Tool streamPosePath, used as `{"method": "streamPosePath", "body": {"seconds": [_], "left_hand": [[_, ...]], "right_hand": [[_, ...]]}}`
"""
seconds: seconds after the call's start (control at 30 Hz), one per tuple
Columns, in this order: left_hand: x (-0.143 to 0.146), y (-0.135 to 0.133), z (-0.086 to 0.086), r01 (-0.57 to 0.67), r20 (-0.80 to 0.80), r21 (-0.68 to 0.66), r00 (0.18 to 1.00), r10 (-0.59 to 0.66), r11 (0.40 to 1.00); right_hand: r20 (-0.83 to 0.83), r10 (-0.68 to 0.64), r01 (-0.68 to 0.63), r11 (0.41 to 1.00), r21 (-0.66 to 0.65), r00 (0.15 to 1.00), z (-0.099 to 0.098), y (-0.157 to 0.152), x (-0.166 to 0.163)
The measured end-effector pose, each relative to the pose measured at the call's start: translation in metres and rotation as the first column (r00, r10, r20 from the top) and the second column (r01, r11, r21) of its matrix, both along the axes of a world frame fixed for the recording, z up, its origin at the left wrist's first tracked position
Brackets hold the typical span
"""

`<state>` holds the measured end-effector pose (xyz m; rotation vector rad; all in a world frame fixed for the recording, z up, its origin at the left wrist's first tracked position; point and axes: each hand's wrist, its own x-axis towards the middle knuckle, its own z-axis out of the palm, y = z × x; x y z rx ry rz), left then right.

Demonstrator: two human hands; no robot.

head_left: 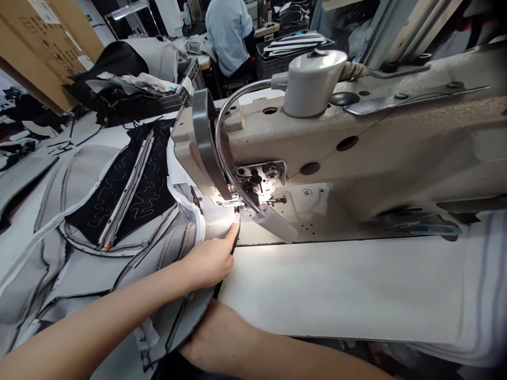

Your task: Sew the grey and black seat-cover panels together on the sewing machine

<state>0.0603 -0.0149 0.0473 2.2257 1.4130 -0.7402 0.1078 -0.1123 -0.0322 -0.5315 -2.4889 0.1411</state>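
A grey sewn fabric cover (85, 279) with dark seam edges and white strips lies spread left of the sewing machine (257, 142). Its right edge runs under the lit presser foot (237, 207). My left hand (209, 261) is on that edge just in front of the foot, index finger stretched toward it and the other fingers curled at the fabric. Lower down, my right hand (222, 338) grips the cover's curved edge; its fingertips are hidden by the fabric. A black panel (152, 182) with wavy stitching and a pale central strip lies within the cover.
A lamp on a bendable metal neck (275, 224) hangs beside the needle area. Scissors or a similar metal tool (380, 105) lie on the machine arm. Behind are piled fabric pieces (134, 87), a cardboard box (47, 47) and a seated person in light blue (227, 34).
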Motion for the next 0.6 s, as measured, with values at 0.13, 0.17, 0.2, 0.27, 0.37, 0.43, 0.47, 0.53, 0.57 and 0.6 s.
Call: {"method": "streamPosePath", "body": {"seconds": [0.13, 0.17, 0.2, 0.27, 0.37, 0.43, 0.47, 0.53, 0.57, 0.6], "left_hand": [[0.006, 0.009, -0.003, -0.017, 0.037, 0.074, 0.999, 0.014, 0.997], [0.006, 0.009, -0.003, -0.02, 0.06, 0.084, 0.998, 0.015, 0.996], [0.005, 0.007, -0.002, -0.022, 0.085, 0.081, 0.996, 0.015, 0.996], [0.0, 0.0, -0.001, -0.022, 0.097, 0.042, 0.995, 0.018, 0.999], [-0.009, -0.011, 0.001, -0.051, 0.038, -0.039, 0.998, 0.052, 0.998], [-0.01, -0.012, 0.001, -0.078, 0.022, -0.049, 0.997, 0.079, 0.996], [-0.008, -0.01, 0.001, -0.085, 0.03, -0.044, 0.996, 0.086, 0.995], [-0.002, -0.003, 0.001, -0.087, 0.037, -0.018, 0.996, 0.087, 0.996], [0.001, 0.001, 0.001, -0.085, 0.038, -0.002, 0.996, 0.085, 0.996], [0.004, 0.005, 0.001, -0.082, 0.039, 0.013, 0.996, 0.081, 0.997]], "right_hand": [[-0.002, 0.041, -0.042, 0.998, -0.055, 0.999, 0.001, -0.001, 0.014], [-0.007, 0.053, -0.053, 0.996, -0.073, 0.999, 0.0, -0.002, 0.02], [-0.005, 0.055, -0.055, 0.994, -0.093, 0.998, 0.0, -0.003, 0.026], [0.01, 0.03, -0.029, 0.993, -0.115, 0.999, -0.001, -0.005, 0.037], [0.011, -0.033, 0.034, 0.998, -0.061, 0.999, -0.002, -0.011, 0.052], [-0.004, -0.054, 0.054, 0.998, -0.018, 0.999, -0.002, -0.014, 0.06], [0.006, -0.056, 0.056, 0.998, -0.013, 0.998, -0.002, -0.015, 0.064], [0.04, -0.046, 0.047, 0.998, -0.028, 0.998, -0.002, -0.013, 0.073], [0.057, -0.036, 0.039, 0.998, -0.043, 0.998, -0.002, -0.01, 0.078], [0.067, -0.029, 0.033, 0.998, -0.056, 0.997, -0.002, -0.007, 0.083]]}}
